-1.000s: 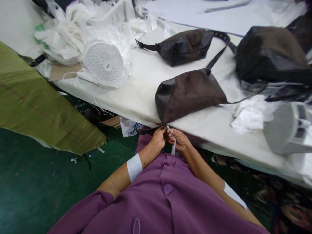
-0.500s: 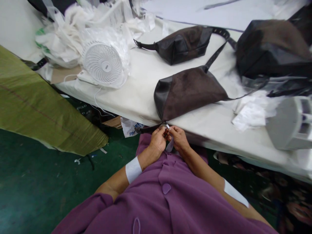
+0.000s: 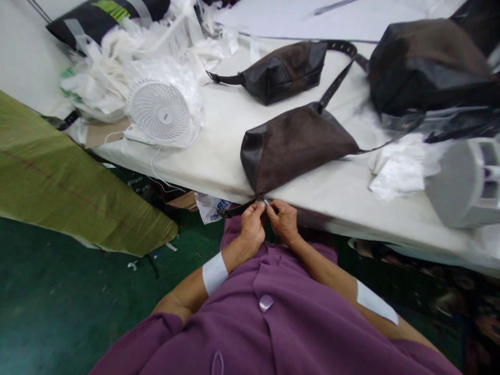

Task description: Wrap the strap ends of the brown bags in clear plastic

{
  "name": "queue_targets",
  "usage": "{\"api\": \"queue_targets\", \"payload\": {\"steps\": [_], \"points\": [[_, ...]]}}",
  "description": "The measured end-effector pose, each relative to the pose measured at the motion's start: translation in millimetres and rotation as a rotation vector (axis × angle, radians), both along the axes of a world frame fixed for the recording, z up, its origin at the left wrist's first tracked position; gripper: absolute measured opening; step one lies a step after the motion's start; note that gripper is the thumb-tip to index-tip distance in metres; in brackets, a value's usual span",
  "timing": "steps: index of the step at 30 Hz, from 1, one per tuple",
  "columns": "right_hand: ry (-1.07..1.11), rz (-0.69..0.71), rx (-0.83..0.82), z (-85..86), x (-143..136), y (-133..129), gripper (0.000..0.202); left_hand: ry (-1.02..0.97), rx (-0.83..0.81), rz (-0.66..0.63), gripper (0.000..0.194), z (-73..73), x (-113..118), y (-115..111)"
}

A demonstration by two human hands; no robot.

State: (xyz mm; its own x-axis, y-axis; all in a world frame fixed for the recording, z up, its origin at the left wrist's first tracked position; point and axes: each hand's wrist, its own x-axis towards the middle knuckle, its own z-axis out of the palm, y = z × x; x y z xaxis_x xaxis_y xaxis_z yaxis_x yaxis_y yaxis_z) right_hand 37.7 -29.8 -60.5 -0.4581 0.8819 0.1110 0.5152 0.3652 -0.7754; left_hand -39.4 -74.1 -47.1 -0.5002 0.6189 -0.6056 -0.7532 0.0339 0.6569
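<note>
A brown suede-like bag (image 3: 300, 146) with black corners lies at the table's front edge, its near corner toward me. From that corner a dark strap (image 3: 238, 209) runs left over the edge. My left hand (image 3: 253, 223) is closed beside the corner, thumb and forefinger pinching the strap's end by the metal fitting. Right against it, my right hand (image 3: 283, 220) pinches a small, slim, silvery piece (image 3: 265, 201) at the same fitting. Its exact kind is too small to tell, and my fingers cover part of it.
A white fan (image 3: 160, 112) in plastic stands left on the white table (image 3: 219, 151). Behind lies a second bag (image 3: 285, 70); a larger dark bag (image 3: 425, 67) is at right. A grey rounded device (image 3: 453, 182) sits near the right edge. Green cloth (image 3: 78, 182) hangs at left.
Both hands stay at the bag's corner. My right hand has turned slightly, and the greyish strip that hung below its fingers no longer shows. The view has shifted a little.
</note>
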Motion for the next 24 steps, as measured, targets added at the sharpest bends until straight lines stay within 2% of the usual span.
{"api": "queue_targets", "payload": {"steps": [3, 5, 7, 9, 12, 14, 16, 18, 20, 22, 24], "points": [[-0.029, 0.035, 0.082, -5.0, 2, 3, 0.024, 0.074, 0.015, -0.041, 0.017, 1.3, 1, 2], [0.015, -0.013, 0.02, -6.2, 4, 5, 0.022, 0.136, 0.023, -0.086, 0.016, 4.9, 2, 1], [0.128, -0.083, -0.176, -6.6, 6, 8, 0.022, 0.186, 0.026, -0.125, 0.015, 9.5, 3, -2], [0.315, -0.132, -0.478, -7.1, 7, 10, 0.023, 0.188, 0.022, -0.134, 0.011, 12.9, 3, -5], [0.605, -0.161, -0.884, -6.8, 6, 9, 0.025, 0.081, -0.015, -0.128, 0.015, 11.7, 3, -7], [0.709, -0.168, -1.046, -5.2, 5, 8, 0.029, 0.004, -0.026, -0.146, 0.018, 5.9, 2, -3], [0.747, -0.166, -1.14, -3.5, 5, 8, 0.032, -0.03, -0.01, -0.175, 0.019, -2.1, 1, 4], [0.744, -0.161, -1.168, -2.9, 5, 8, 0.033, -0.036, 0.002, -0.213, 0.02, -10.0, 0, 12], [0.69, -0.158, -1.105, -3.5, 7, 8, 0.031, -0.028, 0.007, -0.25, 0.022, -15.4, 0, 18], [0.551, -0.15, -0.91, -3.9, 10, 9, 0.028, -0.012, -0.003, -0.241, 0.021, -17.4, 2, 21], [0.373, -0.113, -0.622, -2.8, 13, 9, 0.024, 0.017, -0.007, -0.164, 0.015, -17.0, 4, 23]]}}
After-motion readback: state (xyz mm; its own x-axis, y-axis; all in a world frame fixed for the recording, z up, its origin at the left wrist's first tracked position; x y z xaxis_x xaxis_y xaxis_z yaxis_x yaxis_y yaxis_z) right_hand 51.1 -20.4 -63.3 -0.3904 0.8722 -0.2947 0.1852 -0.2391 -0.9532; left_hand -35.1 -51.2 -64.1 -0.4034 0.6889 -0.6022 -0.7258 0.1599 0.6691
